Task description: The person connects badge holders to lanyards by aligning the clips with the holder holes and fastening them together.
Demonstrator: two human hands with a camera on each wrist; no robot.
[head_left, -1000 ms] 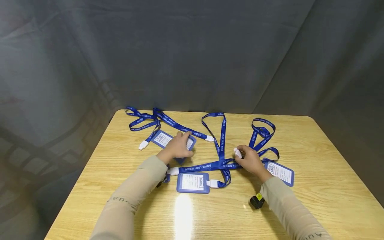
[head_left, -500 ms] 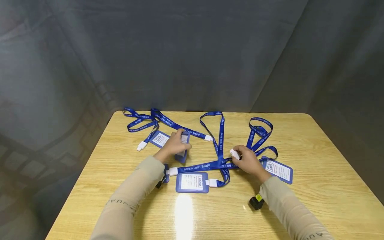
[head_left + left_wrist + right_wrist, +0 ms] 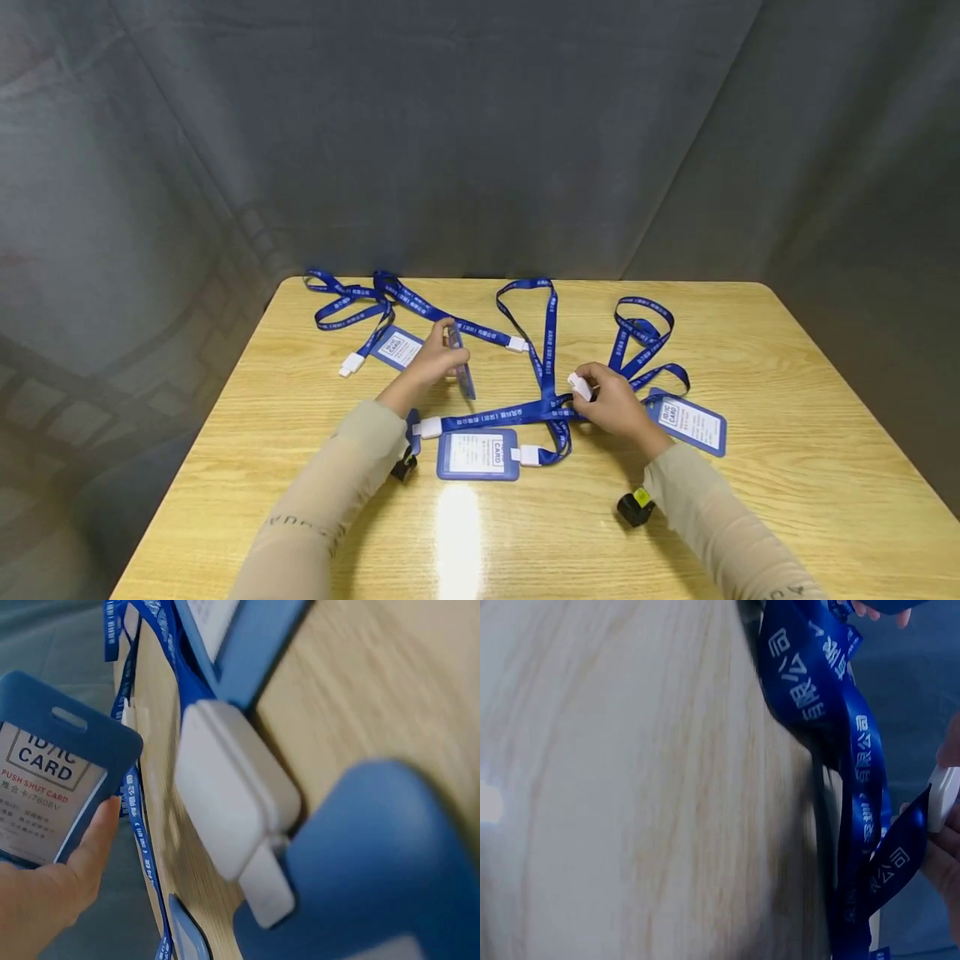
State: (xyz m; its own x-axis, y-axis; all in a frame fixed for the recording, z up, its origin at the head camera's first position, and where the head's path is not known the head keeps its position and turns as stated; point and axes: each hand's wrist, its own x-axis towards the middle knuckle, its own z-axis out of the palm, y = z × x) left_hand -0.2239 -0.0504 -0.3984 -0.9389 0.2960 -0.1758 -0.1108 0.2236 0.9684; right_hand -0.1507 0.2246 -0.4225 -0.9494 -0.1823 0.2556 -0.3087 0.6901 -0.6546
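Observation:
My left hand [image 3: 431, 360] pinches a blue badge holder [image 3: 464, 375], tilted up almost edge-on in the head view. In the left wrist view that badge holder [image 3: 49, 776] shows its printed card and the slot at its top. My right hand [image 3: 617, 403] pinches the white plastic clip [image 3: 579, 386] of a blue lanyard, a short gap to the right of the badge holder. The right wrist view shows the lanyard strap [image 3: 900, 855] running from the white clip [image 3: 943, 799]. Clip and badge holder are apart.
A badge holder [image 3: 477, 455] clipped to a lanyard lies at the front middle. Others lie at the right [image 3: 687, 422] and behind my left hand. Lanyard straps [image 3: 495, 414] cross mid-table. A loose white clip [image 3: 352, 364] is at the left, another clip [image 3: 517, 343] farther back.
My left hand has lifted the badge holder from lying nearly flat to standing on edge. My right hand, holding the white clip, has shifted slightly left.

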